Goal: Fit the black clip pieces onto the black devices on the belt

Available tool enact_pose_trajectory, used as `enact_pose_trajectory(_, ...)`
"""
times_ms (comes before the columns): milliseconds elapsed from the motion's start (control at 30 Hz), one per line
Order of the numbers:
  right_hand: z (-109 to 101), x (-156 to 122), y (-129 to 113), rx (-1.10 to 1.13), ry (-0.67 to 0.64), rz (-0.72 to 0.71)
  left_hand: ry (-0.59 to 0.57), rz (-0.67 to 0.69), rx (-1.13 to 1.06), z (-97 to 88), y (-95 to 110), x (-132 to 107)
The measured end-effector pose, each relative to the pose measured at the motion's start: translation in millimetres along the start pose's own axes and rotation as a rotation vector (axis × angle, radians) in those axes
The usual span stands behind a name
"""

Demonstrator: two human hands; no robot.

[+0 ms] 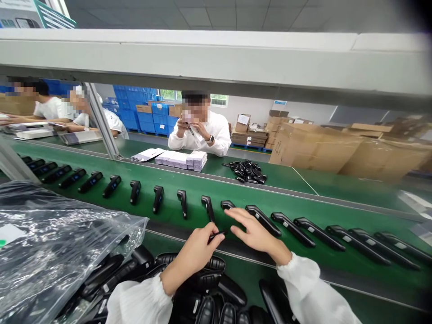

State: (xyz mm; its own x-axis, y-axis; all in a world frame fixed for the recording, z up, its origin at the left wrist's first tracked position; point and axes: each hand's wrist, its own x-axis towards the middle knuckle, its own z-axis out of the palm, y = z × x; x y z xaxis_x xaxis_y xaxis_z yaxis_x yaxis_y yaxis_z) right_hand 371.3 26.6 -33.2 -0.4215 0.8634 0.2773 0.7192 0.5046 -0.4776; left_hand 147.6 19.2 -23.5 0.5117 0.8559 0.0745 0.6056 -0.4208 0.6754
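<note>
My left hand (199, 243) is closed, pinching a small, narrow black part (217, 234) between thumb and fingers. Most of that part is hidden by the hand. Beside it, my right hand (254, 230) has its fingers stretched out and apart over the green belt. Its fingertips reach over a black handheld device with an angled head (227, 204); whether they touch it I cannot tell. Another such device (208, 208) lies just beyond my left hand. Beneath my wrists is a heap of black moulded pieces (232, 288).
More angled devices lie spaced along the green belt (111, 211). A clear plastic bag (67, 243) covers the near left. Across the belt, a person (216, 130) sits behind stacked white boxes (180, 159) and a pile of black parts (248, 171). A shelf beam (216, 58) spans overhead.
</note>
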Motion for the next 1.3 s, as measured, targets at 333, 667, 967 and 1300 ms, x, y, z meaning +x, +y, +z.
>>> enact_pose_trajectory(333,-1,10,-35,0.199,-0.108,0.070,0.026,-0.058,0.000,-18.9,8,-5)
enact_pose_trajectory(667,63,32,16,-0.207,0.047,0.386,-0.411,0.474,0.524,19.0,23,-34)
enact_pose_trajectory(967,61,30,35,-0.352,0.107,0.374,-0.344,0.282,0.222,-8.9,26,-26)
enact_pose_trajectory(1300,61,31,-30,0.352,0.473,0.193,-0.138,0.043,0.230,-54.5,-9,-9)
